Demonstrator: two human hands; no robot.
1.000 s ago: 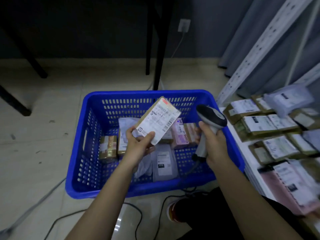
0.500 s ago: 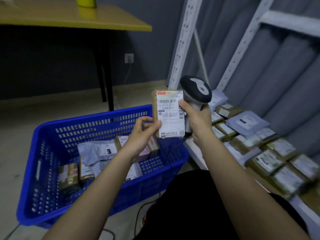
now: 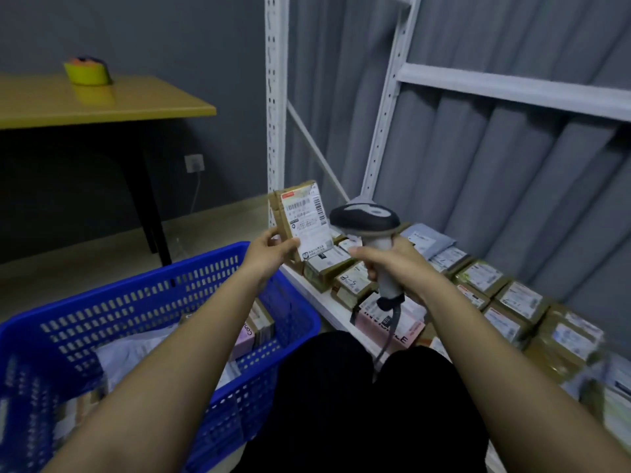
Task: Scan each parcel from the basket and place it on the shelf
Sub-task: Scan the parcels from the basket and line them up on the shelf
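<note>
My left hand [image 3: 269, 250] holds a small brown parcel [image 3: 302, 218] upright by its lower edge, its white barcode label facing me. My right hand [image 3: 392, 264] grips the handle of a grey barcode scanner [image 3: 364, 218] just right of the parcel, its dark head close to the label. The blue basket [image 3: 143, 302] sits at lower left with several parcels inside, partly hidden by my left arm. The low white shelf [image 3: 317, 295] to the right carries rows of labelled brown parcels [image 3: 519, 298].
White shelf uprights [image 3: 275, 97] and an upper shelf board [image 3: 512, 88] stand before a grey curtain. A yellow table [image 3: 102, 104] with a yellow bowl [image 3: 87, 71] is at back left. The scanner cable [image 3: 389, 332] hangs over my dark-clothed legs [image 3: 341, 404].
The view has swung from the basket up and right toward the shelf. The parcel has been lifted out over the shelf edge, and the scanner has come alongside it.
</note>
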